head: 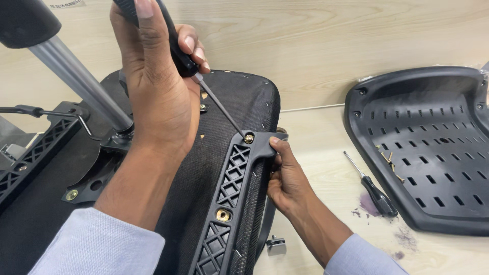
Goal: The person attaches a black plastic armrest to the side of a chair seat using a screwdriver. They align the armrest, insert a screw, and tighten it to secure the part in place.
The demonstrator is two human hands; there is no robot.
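The left hand (158, 86) wraps its fingers tight around a thin, hard screwdriver (204, 84) — tip in a brass screw (248, 138) on the upturned seat's right edge — while the right hand (288, 178) pinches the stiff black armrest bracket (232, 188), best gripped at its end.

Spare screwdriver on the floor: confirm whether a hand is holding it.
No, the spare screwdriver lies alone on the floor, beside the black plastic shell.

Pale wood-grain counter (326, 46), two panels with a thin seam running across between them. Light even, soft, no hard shadows. Purple stains (368, 202) on the counter low right, a smaller smudge further toward the bottom edge. No walls, floor or windows in view.
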